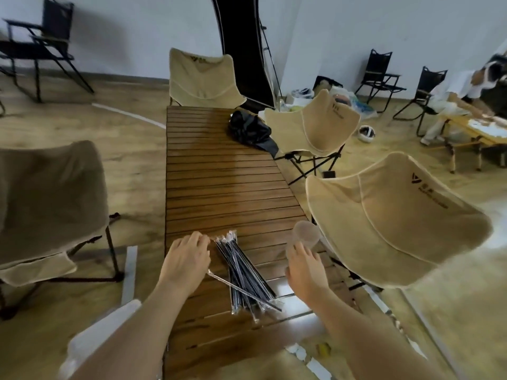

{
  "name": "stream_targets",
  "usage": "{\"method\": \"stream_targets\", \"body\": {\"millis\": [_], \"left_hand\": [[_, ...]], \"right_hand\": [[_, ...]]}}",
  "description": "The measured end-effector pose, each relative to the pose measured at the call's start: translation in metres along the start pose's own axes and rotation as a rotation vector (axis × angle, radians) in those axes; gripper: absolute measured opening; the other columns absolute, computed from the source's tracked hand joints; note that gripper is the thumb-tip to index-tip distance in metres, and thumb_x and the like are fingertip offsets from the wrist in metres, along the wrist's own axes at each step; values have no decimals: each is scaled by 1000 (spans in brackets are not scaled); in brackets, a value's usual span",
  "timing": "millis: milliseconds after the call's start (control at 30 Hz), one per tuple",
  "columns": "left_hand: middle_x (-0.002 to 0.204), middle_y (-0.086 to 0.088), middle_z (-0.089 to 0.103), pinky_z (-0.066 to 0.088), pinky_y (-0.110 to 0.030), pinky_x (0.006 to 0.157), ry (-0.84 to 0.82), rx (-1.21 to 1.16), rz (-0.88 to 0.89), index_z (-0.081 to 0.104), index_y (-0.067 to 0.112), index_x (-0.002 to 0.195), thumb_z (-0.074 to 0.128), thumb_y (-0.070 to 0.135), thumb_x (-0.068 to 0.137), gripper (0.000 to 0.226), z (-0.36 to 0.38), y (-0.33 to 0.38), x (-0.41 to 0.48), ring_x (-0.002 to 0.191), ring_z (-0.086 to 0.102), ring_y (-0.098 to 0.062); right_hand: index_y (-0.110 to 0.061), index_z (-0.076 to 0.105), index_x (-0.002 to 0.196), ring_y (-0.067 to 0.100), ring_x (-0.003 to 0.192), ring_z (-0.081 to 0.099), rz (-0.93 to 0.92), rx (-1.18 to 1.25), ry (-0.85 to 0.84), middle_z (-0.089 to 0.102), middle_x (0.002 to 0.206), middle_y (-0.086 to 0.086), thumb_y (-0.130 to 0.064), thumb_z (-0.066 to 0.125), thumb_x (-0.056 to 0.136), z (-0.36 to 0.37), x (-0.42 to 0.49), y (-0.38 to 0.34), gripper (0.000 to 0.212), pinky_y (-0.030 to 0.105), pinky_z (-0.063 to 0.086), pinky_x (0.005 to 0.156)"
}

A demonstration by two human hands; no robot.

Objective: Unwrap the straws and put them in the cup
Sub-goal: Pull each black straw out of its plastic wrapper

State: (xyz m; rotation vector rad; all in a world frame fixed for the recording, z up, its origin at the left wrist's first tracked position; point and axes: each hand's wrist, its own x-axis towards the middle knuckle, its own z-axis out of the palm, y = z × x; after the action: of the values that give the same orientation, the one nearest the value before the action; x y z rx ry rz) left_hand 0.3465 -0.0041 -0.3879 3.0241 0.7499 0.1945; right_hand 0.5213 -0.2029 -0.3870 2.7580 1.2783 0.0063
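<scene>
A person sits at the near end of a long slatted wooden counter (pixel 227 187), both bare forearms reaching out over it. The left hand (pixel 186 259) lies palm down at the left side of a bundle of wrapped straws (pixel 244 272), its fingertips (pixel 201 239) curled in and pinching at the clear crimped wrapper ends at the far left corner of the bundle. The straws are dark, each in clear film, and lie in a loose heap on the counter between the two hands, fanning out toward the near end; one wrapped straw (pixel 241 289) lies crosswise over the heap, its left end tucked under the left hand. The right hand (pixel 304 264) is closed around the lower part of a clear plastic cup (pixel 306 235) near the right edge of the counter, the cup's open mouth showing above the fingers. Far up the counter a crumpled black bag (pixel 251 131) sits by the right edge. Beige folding chairs (pixel 384 223) stand around the counter on the wooden floor.
</scene>
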Motion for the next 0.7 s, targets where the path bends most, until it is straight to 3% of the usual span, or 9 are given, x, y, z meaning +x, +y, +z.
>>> {"method": "stream_targets", "body": {"millis": [100,200,267,333,467,700], "left_hand": [[120,3,55,45,-29,97,5,-17,-39,56,17,121,53,24,94,28,44,1,1,106,55,-10],[122,5,52,43,-29,98,62,-59,-65,51,19,123,45,25,97,27,87,9,5,109,53,-10],[120,6,52,43,-30,97,104,-99,-104,51,21,121,41,26,98,26,110,13,9,108,53,-11],[118,6,52,43,-30,96,129,-159,-139,51,22,119,39,26,98,24,140,29,4,106,53,-11],[117,8,52,43,-29,96,139,-213,-179,51,23,118,39,27,98,24,169,48,2,105,53,-9],[115,7,54,44,-28,93,178,-244,-354,50,23,117,41,27,98,22,192,83,-19,104,54,-9]], "right_hand": [[-12,52,111,22,102,54,-42,3,48,52,111,3,-19,56,86,47,7,-4,27,34,43,84],[-11,60,87,23,75,61,-86,0,98,59,86,3,-16,77,63,92,11,-2,30,34,49,63],[-12,59,81,22,68,61,-88,-3,152,58,79,3,-16,80,55,110,12,-1,34,34,49,57],[-11,59,88,23,77,61,-87,28,164,59,86,4,-17,75,66,139,10,8,28,36,50,65],[-14,49,116,20,109,50,-85,88,162,51,117,2,-27,46,94,162,14,16,26,35,41,94],[-17,46,117,13,107,48,-137,238,178,49,117,-2,-27,35,99,195,13,37,24,28,40,95]]}}
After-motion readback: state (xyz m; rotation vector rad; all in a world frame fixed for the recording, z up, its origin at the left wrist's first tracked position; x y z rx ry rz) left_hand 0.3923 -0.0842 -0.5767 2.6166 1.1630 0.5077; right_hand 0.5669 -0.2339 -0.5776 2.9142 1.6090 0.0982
